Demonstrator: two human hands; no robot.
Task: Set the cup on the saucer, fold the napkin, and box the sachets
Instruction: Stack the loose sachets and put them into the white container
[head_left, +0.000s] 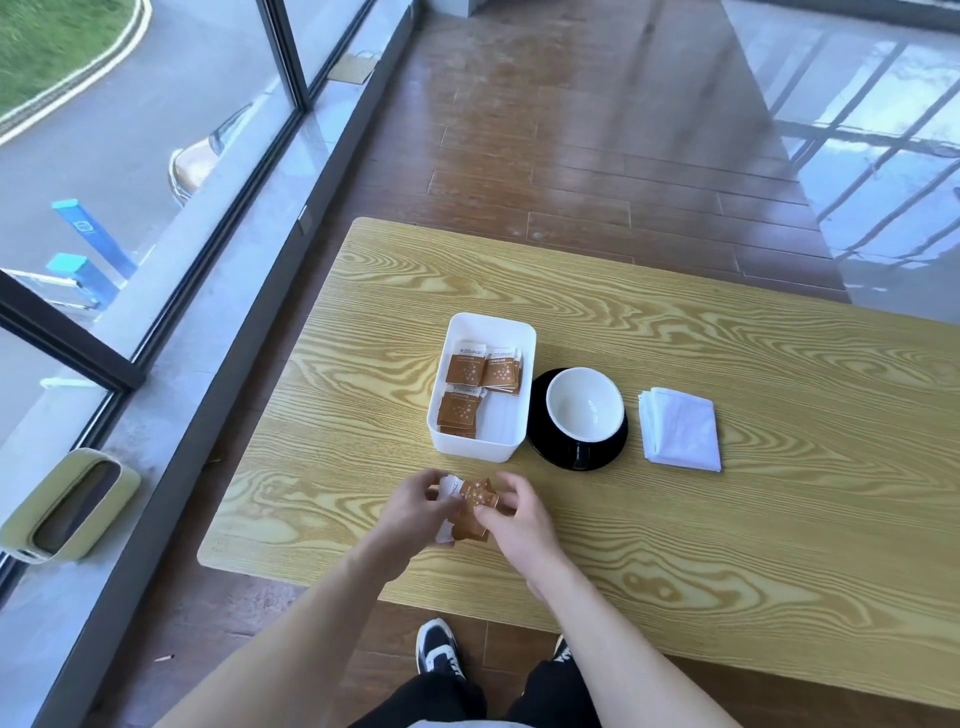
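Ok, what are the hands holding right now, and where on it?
Both hands hold a small bunch of brown sachets above the table: the left hand at its left edges, the right hand at its right edges, fingertips pinching.

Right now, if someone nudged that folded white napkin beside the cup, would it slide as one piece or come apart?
The napkin looks like thin, soft layers, edges fanned at its left side, so it would probably flop when lifted and may splay if pushed. It looks very light; a draught could shift it. On the smooth table it would likely slide easily.
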